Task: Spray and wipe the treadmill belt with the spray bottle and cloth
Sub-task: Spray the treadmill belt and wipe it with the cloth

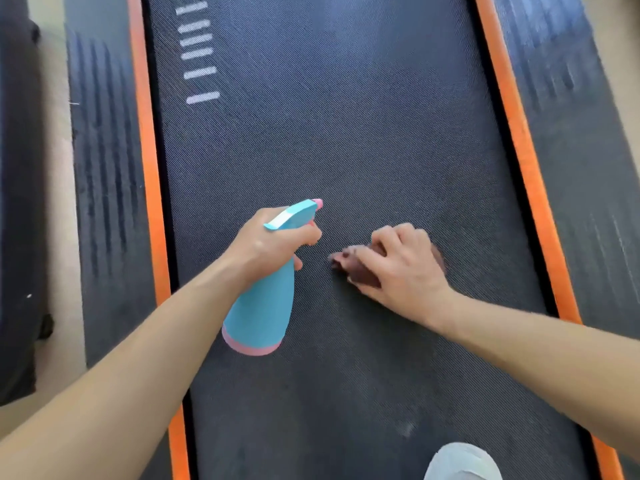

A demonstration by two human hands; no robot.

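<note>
Spray bottle (260, 306) tilted, nozzle up-belt, base toward viewer, left hand (268, 242) gripping.

The single head-worn camera is looking forward and steeply down onto the treadmill belt (346, 133), hovering close above it. The belt is filling the middle of the frame lengthwise, its orange side strips (147, 168) drawing together toward the top edge.

A workout spot, home or gym cannot be told: a treadmill belt (346, 133) with orange edge strips (147, 133), ribbed side rails (104, 168), beige floor (57, 168).
</note>
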